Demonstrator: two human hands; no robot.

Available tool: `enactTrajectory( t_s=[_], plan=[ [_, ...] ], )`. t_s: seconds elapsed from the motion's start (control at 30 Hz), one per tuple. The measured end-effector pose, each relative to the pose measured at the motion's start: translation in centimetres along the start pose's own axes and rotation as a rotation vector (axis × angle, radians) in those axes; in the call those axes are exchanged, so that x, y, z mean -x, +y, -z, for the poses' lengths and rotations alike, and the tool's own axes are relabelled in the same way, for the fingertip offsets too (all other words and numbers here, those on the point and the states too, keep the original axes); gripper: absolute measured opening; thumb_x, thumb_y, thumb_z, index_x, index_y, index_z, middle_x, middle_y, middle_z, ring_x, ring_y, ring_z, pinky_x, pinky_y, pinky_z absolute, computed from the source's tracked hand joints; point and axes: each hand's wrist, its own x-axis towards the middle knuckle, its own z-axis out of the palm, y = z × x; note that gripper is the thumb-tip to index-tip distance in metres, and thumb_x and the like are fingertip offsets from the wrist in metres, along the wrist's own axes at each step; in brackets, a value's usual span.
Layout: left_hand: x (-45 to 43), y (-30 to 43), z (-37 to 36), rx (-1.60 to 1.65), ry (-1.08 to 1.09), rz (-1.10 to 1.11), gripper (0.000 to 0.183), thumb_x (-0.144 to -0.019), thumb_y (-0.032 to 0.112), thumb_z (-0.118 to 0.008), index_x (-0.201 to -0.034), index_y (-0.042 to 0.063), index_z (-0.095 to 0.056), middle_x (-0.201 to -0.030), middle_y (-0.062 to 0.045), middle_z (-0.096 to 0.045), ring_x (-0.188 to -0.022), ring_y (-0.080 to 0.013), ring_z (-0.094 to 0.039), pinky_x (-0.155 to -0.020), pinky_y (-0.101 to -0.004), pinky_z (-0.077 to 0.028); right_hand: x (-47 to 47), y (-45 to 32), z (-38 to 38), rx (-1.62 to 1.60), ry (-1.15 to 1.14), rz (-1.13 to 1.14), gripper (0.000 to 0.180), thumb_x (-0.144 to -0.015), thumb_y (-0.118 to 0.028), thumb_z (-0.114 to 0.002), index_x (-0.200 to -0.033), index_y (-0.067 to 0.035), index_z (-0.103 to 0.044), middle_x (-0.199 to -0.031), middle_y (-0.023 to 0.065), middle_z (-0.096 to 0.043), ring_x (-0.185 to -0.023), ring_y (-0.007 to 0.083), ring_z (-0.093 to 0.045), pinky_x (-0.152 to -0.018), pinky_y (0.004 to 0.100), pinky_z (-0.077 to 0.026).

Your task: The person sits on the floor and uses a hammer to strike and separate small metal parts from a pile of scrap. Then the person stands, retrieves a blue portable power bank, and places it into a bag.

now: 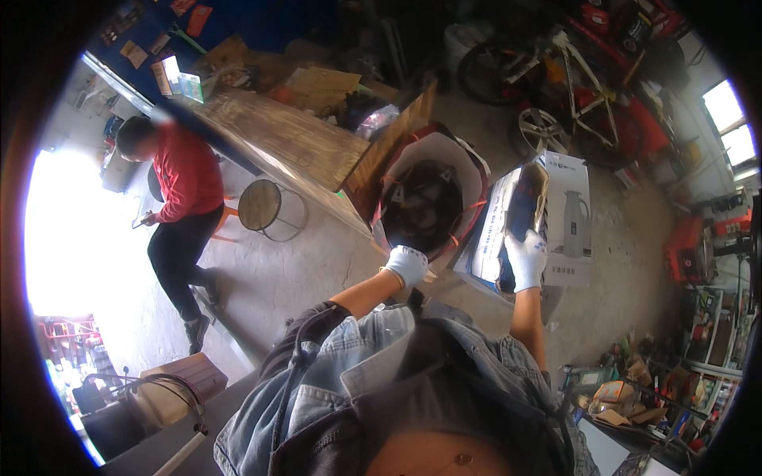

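Note:
My left hand [407,266], in a white knit glove, is at the near rim of a large red-edged bag or sack [474,160] with a pale inside and orange ties. Dark items lie inside it; the fingers are partly hidden at the rim. My right hand [526,260], gloved too, reaches into an open narrow cardboard box [492,229] with a dark blue inside. What its fingers touch in there cannot be made out. Against that box's right side stands a grey carton [567,220] with a jug printed on it.
A wooden workbench [286,134] with clutter runs at the upper left, a round stool [260,205] beside it. A person in red [186,172] sits further left. A bicycle [574,89] and an alloy wheel [542,132] stand beyond the boxes. Shelves and loose goods fill the lower right.

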Motion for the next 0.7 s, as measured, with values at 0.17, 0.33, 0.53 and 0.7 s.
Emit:
enactTrajectory(
  t_s=[0.17,0.33,0.53,0.7],
  plan=[
    [0.0,-0.7,-0.9,0.095,0.077,0.044,0.037,-0.094,0.033,-0.046,-0.090,0.009,-0.074,-0.091,-0.011,-0.072,-0.082,-0.0279,-0.070,-0.069,-0.0414,-0.054,0.0,0.4,-0.2,-0.070,-0.005,0.028,0.043,-0.071,-0.047,-0.072,-0.085,-0.006,-0.070,-0.088,0.0175,-0.069,-0.084,0.0361,-0.067,-0.076,0.0450,-0.052],
    [-0.6,-1.6,-2.3,0.126,0.175,0.025,0.046,-0.096,0.044,-0.042,-0.089,0.008,-0.069,-0.086,-0.013,-0.071,-0.079,-0.0300,-0.069,-0.066,-0.0434,-0.053,-0.1,0.5,-0.4,-0.041,0.011,0.035,0.044,-0.071,-0.047,-0.072,-0.084,-0.005,-0.070,-0.088,0.0182,-0.069,-0.084,0.0360,-0.067,-0.075,0.0449,-0.052],
    [-0.7,-2.3,-3.6,0.155,0.216,0.024,0.042,-0.097,0.043,-0.042,-0.096,0.008,-0.066,-0.088,-0.014,-0.070,-0.080,-0.0311,-0.068,-0.068,-0.0438,-0.052,-0.1,0.7,-0.6,-0.015,0.024,0.042,0.046,-0.071,-0.048,-0.072,-0.083,-0.003,-0.068,-0.088,0.0194,-0.068,-0.084,0.0372,-0.066,-0.075,0.0467,-0.051],
    [-0.5,-2.8,-3.5,0.266,0.244,0.065,0.044,-0.096,0.045,-0.044,-0.093,0.007,-0.066,-0.088,-0.015,-0.070,-0.081,-0.0337,-0.067,-0.070,-0.0446,-0.052,-0.1,1.0,-0.9,-0.057,0.020,0.054,0.048,-0.072,-0.047,-0.072,-0.079,0.000,-0.065,-0.087,0.0214,-0.066,-0.084,0.0395,-0.064,-0.074,0.0473,-0.050]
  ],
)
